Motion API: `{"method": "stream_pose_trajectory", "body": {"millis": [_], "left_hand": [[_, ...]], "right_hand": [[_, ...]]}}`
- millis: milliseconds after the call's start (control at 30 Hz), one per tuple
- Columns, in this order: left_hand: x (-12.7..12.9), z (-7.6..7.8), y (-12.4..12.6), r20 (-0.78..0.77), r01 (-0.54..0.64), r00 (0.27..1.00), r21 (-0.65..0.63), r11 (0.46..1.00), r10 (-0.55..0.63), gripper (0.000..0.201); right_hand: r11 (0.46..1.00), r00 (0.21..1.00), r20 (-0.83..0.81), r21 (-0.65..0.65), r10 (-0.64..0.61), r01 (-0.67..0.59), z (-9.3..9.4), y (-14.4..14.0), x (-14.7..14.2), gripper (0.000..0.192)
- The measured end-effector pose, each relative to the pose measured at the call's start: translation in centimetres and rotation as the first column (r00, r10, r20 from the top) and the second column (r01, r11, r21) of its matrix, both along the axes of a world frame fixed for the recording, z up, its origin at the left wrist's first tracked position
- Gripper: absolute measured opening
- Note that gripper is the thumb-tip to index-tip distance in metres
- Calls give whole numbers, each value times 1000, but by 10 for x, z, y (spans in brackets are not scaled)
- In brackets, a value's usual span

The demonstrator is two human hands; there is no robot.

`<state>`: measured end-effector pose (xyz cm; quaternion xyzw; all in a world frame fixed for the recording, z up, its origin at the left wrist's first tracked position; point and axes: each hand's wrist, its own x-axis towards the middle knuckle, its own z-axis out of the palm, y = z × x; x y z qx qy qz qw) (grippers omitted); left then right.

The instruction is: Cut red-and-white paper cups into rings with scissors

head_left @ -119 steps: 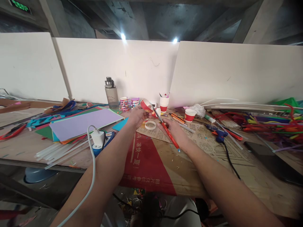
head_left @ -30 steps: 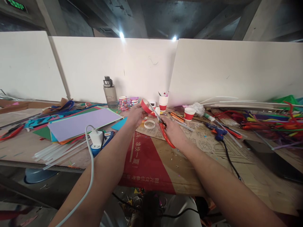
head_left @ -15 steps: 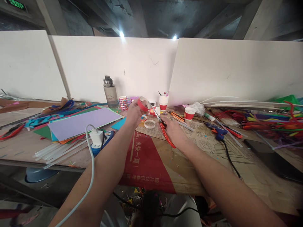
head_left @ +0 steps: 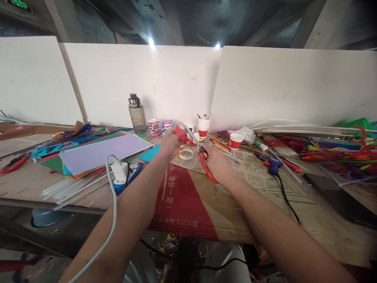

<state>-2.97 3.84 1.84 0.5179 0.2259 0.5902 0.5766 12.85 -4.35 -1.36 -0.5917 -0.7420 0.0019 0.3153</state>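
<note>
In my left hand (head_left: 171,144) is a red paper ring (head_left: 182,133) with a pale inner side, pinched by its edge and held above the table. My right hand (head_left: 219,162) grips scissors (head_left: 207,168) with red handles. Their blades point up and to the left, right at the red ring; whether they cut into it I cannot make out. Below, a white paper ring (head_left: 186,154) lies on the printed cardboard. Just behind the blades sits a small red and white cup piece (head_left: 195,138), partly hidden.
Stacked paper cups with pens (head_left: 204,127) and a single paper cup (head_left: 236,141) stand behind my hands. A glue gun (head_left: 273,166) and a dark phone-like slab (head_left: 338,198) lie right. Left are a bottle (head_left: 137,116), coloured sheets (head_left: 106,154) and a power strip (head_left: 134,173).
My left hand has shifted slightly right and down with the red ring, which has turned a little toward the scissors. My right hand has hardly moved.
</note>
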Motion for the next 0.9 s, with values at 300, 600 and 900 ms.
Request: {"method": "stream_pose_trajectory", "body": {"millis": [300, 600, 900], "left_hand": [[-5, 0, 2, 2, 59, 998, 4, 998, -59, 39], [-7, -4, 7, 66, 34, 997, 17, 999, -35, 38], [-7, -4, 4, 34, -16, 999, 116, 993, 12, 45]], "right_hand": [[997, 999, 34, -59, -43, 45, 7, -5, -3, 33], [994, 998, 27, -98, -50, 52, 8, -6, -4, 34], [1000, 999, 33, -26, -5, 5, 5, -5, -2, 33]]}}
